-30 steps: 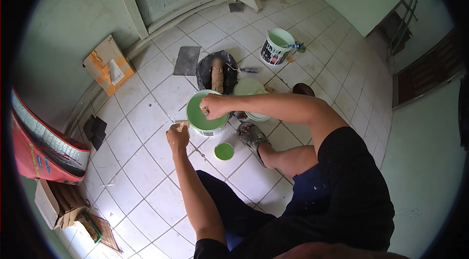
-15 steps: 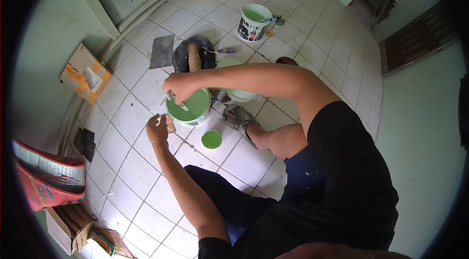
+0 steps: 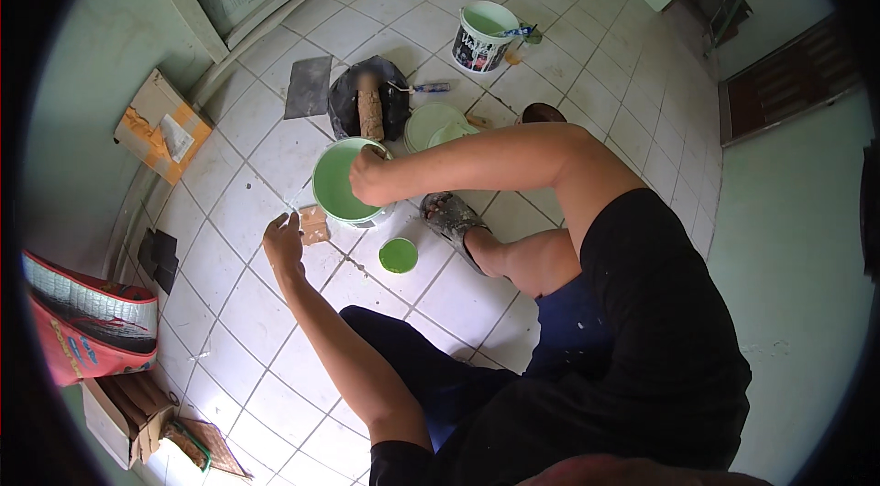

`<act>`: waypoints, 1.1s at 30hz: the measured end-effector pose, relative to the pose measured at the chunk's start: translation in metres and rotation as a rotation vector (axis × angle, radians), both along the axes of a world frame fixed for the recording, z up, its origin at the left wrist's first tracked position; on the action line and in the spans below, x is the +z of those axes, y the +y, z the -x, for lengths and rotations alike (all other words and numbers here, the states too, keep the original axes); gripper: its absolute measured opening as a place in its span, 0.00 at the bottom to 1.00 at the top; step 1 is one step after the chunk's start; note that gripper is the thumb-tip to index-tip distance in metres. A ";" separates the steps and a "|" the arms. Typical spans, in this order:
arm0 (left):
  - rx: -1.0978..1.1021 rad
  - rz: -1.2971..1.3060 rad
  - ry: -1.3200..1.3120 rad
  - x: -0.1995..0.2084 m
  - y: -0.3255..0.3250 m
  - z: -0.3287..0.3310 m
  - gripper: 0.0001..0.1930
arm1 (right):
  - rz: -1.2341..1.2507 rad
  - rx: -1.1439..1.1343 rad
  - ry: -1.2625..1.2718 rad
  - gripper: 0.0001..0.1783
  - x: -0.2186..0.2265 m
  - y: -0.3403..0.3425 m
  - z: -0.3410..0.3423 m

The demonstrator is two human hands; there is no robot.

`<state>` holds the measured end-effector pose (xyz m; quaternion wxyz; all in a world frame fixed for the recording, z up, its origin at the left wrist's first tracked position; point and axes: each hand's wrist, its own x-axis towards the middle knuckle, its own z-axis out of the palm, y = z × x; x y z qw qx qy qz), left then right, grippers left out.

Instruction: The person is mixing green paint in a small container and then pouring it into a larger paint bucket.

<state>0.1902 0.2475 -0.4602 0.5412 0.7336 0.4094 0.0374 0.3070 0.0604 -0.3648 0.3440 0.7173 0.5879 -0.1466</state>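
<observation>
A person in a black shirt sits over a tiled floor (image 3: 280, 312), seen from above, with several containers set out ahead. The nearest is a bucket (image 3: 374, 218) of light green paint (image 3: 335, 189), standing on the tiles left of the person's sandal (image 3: 450, 224). The right hand (image 3: 369, 177) is over the bucket's right side, its fingers seemingly curled; their tips are hidden, so I cannot tell whether it is clamped on anything. The left hand (image 3: 284, 243) hangs just outside the bucket, fingers loosely apart, beside a small tan block (image 3: 313, 226). Nearer the person, a cup (image 3: 398, 272) holds brighter green paint. Behind the bucket, a black bag (image 3: 398, 114) has a brown roll (image 3: 369, 113) lying on it, and a blue-handled roller (image 3: 431, 88) beside it. Farther back, a second bucket (image 3: 477, 55) is pale green inside, with a brush (image 3: 517, 31) at its rim. At far left, a red bag (image 3: 112, 363) shows a silver lining, and a cardboard box (image 3: 104, 422) contains brown pieces
</observation>
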 end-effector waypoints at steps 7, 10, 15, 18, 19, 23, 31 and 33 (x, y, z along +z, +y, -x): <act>-0.064 -0.043 0.013 0.002 -0.011 -0.006 0.25 | -0.008 0.051 -0.079 0.20 -0.011 -0.003 0.002; -0.053 -0.048 0.008 0.000 -0.008 -0.001 0.25 | -0.154 0.100 -0.080 0.12 -0.007 0.001 0.008; -0.093 -0.162 -0.032 -0.024 -0.006 -0.009 0.26 | -0.386 0.102 -0.096 0.06 -0.043 0.000 -0.018; -0.055 -0.171 -0.058 -0.034 0.002 -0.001 0.26 | -0.293 0.039 -0.080 0.08 -0.038 0.013 -0.023; -0.063 -0.149 -0.034 -0.028 -0.007 -0.007 0.25 | -0.259 0.037 -0.103 0.09 -0.042 0.003 -0.037; -0.023 -0.109 -0.039 -0.007 -0.012 -0.003 0.25 | -0.174 0.026 -0.113 0.09 -0.044 -0.005 -0.043; -0.056 -0.227 0.002 0.021 -0.015 0.004 0.25 | -0.131 0.028 0.175 0.10 -0.034 0.019 -0.021; 0.023 -0.025 -0.062 0.024 -0.014 0.004 0.26 | -0.143 0.013 0.207 0.10 -0.026 0.027 -0.030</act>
